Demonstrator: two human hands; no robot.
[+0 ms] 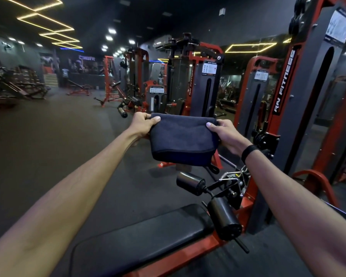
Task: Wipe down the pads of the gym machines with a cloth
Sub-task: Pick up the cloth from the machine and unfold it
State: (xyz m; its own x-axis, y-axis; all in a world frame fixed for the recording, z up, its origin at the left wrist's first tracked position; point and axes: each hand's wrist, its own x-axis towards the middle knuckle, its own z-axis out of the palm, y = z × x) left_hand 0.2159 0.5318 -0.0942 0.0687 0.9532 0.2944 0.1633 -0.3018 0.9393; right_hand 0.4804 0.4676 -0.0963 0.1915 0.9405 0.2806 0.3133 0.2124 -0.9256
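1. Head view: both arms stretched forward; a dark folded cloth (183, 138) held up in the air between the hands, above the floor and beyond the bench.
2. Left hand (143, 124) pinches the cloth's upper left corner, thumb on top.
3. Right hand (226, 134) pinches the upper right corner; black wristband (249, 150) on that wrist.
4. Below: black padded bench (140, 236) on a red frame, two black roller pads (224, 218) at its far end.
5. Red-and-grey weight machine (282, 82) to the right.
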